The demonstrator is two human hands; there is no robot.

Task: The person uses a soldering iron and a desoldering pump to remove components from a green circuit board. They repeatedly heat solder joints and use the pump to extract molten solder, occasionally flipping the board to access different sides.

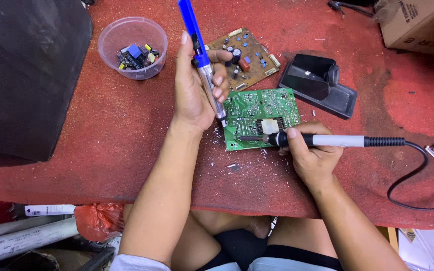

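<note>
A green circuit board [259, 118] lies solder side up on the red mat [101, 145], its long axis running left to right with a slight tilt. The right hand [310, 155] is closed around a grey soldering iron [322, 140], which lies horizontal, tip pointing left onto the board. The left hand [194, 85] grips a blue desoldering pump [199, 52], near upright, nozzle down at the board's left edge. A brown board [244, 57], black iron stand [320, 83] and plastic tub of components [132, 47] sit beyond
</note>
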